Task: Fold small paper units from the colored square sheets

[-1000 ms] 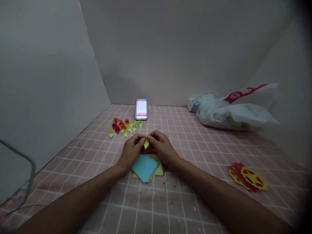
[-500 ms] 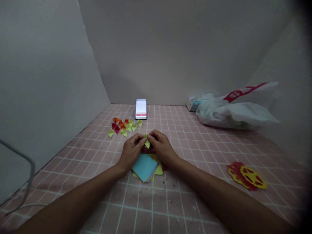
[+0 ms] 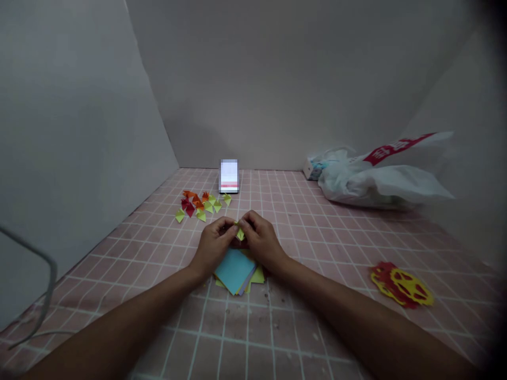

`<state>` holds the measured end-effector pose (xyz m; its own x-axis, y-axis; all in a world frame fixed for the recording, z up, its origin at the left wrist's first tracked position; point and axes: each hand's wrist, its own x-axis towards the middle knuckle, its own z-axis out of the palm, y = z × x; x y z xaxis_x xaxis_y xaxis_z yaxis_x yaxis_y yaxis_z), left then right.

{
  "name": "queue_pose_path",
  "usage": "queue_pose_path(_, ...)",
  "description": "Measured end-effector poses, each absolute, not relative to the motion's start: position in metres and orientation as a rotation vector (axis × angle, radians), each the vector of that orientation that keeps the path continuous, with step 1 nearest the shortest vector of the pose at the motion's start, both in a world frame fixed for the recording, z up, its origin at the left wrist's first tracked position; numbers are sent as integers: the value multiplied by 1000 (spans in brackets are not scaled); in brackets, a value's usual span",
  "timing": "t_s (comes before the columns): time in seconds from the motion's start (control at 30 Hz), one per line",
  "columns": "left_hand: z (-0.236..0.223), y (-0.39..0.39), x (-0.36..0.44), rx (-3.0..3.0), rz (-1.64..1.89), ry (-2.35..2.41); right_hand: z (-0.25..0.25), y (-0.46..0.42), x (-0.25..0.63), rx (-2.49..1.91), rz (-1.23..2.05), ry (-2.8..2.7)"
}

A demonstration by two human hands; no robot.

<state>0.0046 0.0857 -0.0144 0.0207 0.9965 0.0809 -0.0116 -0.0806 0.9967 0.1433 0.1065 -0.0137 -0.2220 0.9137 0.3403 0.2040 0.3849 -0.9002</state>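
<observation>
You've got the sm. yellow folded paper (image 3: 240, 234) pinched btwn your fingertips: L hand (image 3: 214, 241) on its left side, R hand (image 3: 262, 238) on its right, both closed in narrow. It's just beyond the colored sheets (image 3: 234, 270), blue on top, on the bench (image 3: 222, 345). Folded pcs (image 3: 198, 202), red/orange/yellow, lie past your L hand, w/ lit screen (image 3: 229, 177) nr. them. Plastic bag (image 3: 366, 187) & red/yellow cut-outs (image 3: 410, 289) off to R.

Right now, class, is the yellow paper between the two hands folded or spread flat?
Folded: the yellow paper shows as a small, pointed, creased shape between the left hand and right hand.
</observation>
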Motion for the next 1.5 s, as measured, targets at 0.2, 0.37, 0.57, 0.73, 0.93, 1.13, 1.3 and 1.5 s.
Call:
queue_pose_path(0.2, -16, 89, 0, 1293, 1193, 1154, -11, 111, 146, -953, 994, -1645)
queue_pose_path(0.37, -11, 91, -2, 1360, 1158, 1212, -8, 113, 149, -881, 1026, -1699)
queue_pose_path(0.57, -9, 92, -3, 1433, 1108, 1251, -10, 117, 151, -864, 891, -1806)
queue_pose_path(0.73, -11, 92, -4, 1484, 1075, 1260, -11, 117, 151, -892, 868, -1821)
queue_pose_path(0.93, -9, 91, -3, 1553, 1086, 1303, -11, 118, 151, -868, 967, -1817)
queue_pose_path(1.13, -7, 90, -4, 1650, 1037, 1321, -12, 119, 151, -898, 925, -1828)
queue_pose_path(1.3, -9, 90, -5, 1641, 1062, 1290, -14, 119, 150, -904, 903, -1813)
queue_pose_path(1.5, -12, 91, -4, 1588, 1147, 1264, -14, 118, 149, -885, 1123, -1664)
